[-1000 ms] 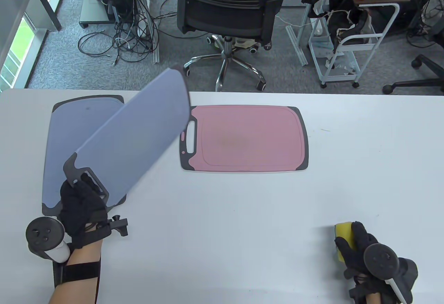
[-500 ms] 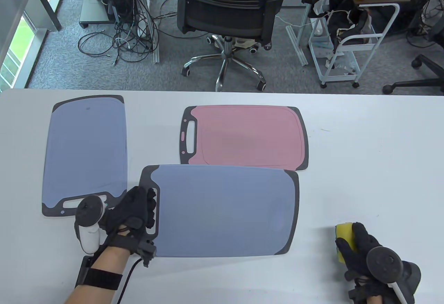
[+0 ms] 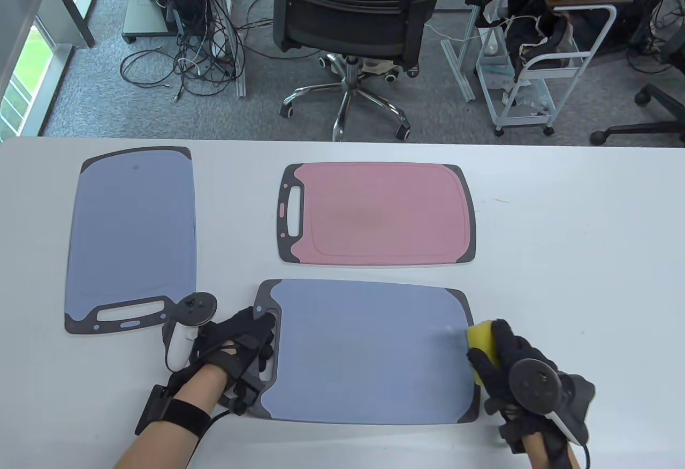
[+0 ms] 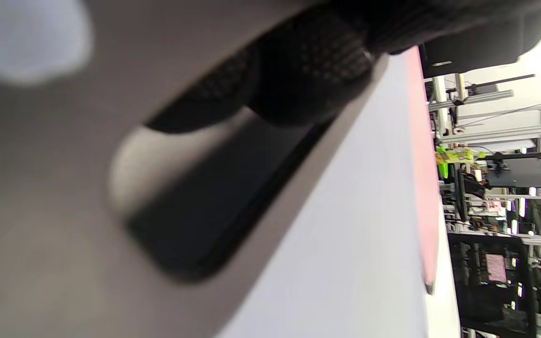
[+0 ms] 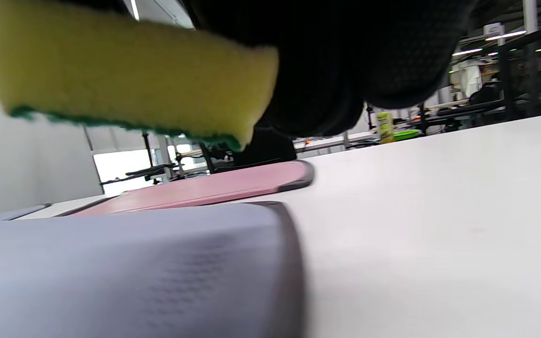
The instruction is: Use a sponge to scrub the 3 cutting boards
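The white counter [image 3: 562,233] carries three cutting boards. The near blue board [image 3: 369,351] lies flat, long side left to right, handle slot at its left end. Beyond it, close but apart, the pink board [image 3: 385,212] lies the same way, its handle also to the left. The second blue board [image 3: 131,233] lies at the far left, turned lengthwise, with its handle at the near end, well apart from the pink one.

The left hand [image 3: 238,343] rests on the handle end of the near blue board; the left wrist view shows its fingers [image 4: 313,65] curled at the handle slot, gripping that end. The right hand [image 3: 514,367] is at the board's right end, its fingers wrapped around a yellow sponge [image 3: 481,346]. In the right wrist view the sponge [image 5: 125,80] shows a green scouring face on its underside and hangs just above the blue board's dark rim; whether it touches the board cannot be told.

Beyond the counter's far edge stand a black office chair [image 3: 350,14] and a white wire cart [image 3: 540,67].
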Motion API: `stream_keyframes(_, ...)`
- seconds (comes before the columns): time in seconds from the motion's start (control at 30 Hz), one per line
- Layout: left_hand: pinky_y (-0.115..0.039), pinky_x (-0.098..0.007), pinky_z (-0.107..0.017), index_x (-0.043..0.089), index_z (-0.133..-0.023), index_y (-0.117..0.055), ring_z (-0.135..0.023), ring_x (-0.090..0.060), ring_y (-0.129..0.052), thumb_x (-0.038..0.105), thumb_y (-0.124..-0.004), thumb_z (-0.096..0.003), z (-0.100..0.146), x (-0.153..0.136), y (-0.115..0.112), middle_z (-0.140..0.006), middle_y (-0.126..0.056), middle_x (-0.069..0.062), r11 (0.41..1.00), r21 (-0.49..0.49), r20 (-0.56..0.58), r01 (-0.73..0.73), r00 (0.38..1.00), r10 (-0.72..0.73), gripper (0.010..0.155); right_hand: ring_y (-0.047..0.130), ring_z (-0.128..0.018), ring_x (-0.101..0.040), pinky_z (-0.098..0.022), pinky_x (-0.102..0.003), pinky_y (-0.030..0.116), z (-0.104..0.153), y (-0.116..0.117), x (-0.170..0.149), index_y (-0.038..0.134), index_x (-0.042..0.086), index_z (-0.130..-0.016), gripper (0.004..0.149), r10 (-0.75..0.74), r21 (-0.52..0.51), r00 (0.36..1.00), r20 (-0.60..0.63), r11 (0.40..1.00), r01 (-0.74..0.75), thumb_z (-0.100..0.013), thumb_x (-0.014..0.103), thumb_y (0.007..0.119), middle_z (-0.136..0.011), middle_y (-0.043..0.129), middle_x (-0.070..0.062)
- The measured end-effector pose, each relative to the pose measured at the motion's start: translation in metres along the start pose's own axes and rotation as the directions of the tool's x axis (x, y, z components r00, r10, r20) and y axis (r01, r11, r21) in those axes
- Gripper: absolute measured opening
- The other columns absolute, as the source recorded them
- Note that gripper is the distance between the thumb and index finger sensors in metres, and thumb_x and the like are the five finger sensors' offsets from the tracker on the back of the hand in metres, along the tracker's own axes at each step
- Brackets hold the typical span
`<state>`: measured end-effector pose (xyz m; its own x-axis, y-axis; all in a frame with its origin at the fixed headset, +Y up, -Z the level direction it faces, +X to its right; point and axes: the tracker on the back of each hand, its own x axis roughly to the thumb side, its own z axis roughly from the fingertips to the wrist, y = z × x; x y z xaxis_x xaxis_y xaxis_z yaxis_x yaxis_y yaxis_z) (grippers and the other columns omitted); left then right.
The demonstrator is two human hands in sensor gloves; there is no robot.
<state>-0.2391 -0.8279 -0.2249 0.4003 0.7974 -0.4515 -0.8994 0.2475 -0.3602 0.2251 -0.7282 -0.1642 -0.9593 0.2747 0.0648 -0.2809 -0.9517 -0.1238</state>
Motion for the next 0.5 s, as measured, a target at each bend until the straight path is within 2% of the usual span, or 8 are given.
stream_keyframes(0.17,-0.101,-0.026,-0.030,0.014,-0.093,-0.071,-0.037,0.000,-0.107,0.054,-0.073,-0.0582,-0.001,0.001,-0.001,-0.065,-0.094,0.007,1.000,-0.003,-0.017,0.011,1.000,-0.011,0.054,0.092,-0.057,-0.025,-0.048,-0.045,0.079,-0.050,0.048,0.095,0.065,0.011,-0.103,0.075,0.079,0.084,0.990,0.119,0.992,-0.089,-0.048,0.061,0.072,-0.079,0.086,-0.010)
stream_keyframes(0.27,-0.101,-0.026,-0.030,0.014,-0.094,-0.072,-0.037,0.000,-0.107,0.054,-0.073,-0.0580,0.000,0.001,-0.001,-0.066,-0.095,0.007,1.000,-0.001,-0.025,0.002,1.000,-0.002,0.054,0.093,-0.056,-0.025,-0.047,-0.046,0.080,-0.076,0.078,0.156,0.065,0.011,-0.103,0.074,0.077,0.129,0.982,0.173,0.987,-0.100,-0.049,0.060,0.072,-0.079,0.086,-0.010)
stream_keyframes(0.43,-0.100,-0.025,-0.032,0.014,-0.096,-0.068,-0.040,0.001,-0.105,0.054,-0.070,-0.0608,0.005,-0.001,-0.004,-0.068,-0.093,0.008,1.000,0.005,-0.028,-0.025,0.999,0.025,0.054,0.093,-0.056,-0.025,-0.047,-0.044,0.080,-0.100,0.108,0.235,0.065,0.011,-0.104,0.073,0.144,0.168,0.958,0.246,0.968,-0.188,-0.050,0.060,0.072,-0.080,0.086,-0.010)
stream_keyframes(0.5,-0.100,-0.024,-0.033,0.014,-0.096,-0.068,-0.040,0.001,-0.105,0.054,-0.070,-0.0611,0.005,-0.001,-0.005,-0.068,-0.092,0.008,1.000,0.007,-0.031,-0.027,0.999,0.027,0.053,0.092,-0.057,-0.024,-0.048,-0.044,0.079,-0.104,0.114,0.254,0.064,0.011,-0.104,0.073,0.172,0.195,0.951,0.257,0.955,-0.225,-0.050,0.059,0.071,-0.081,0.084,-0.011)
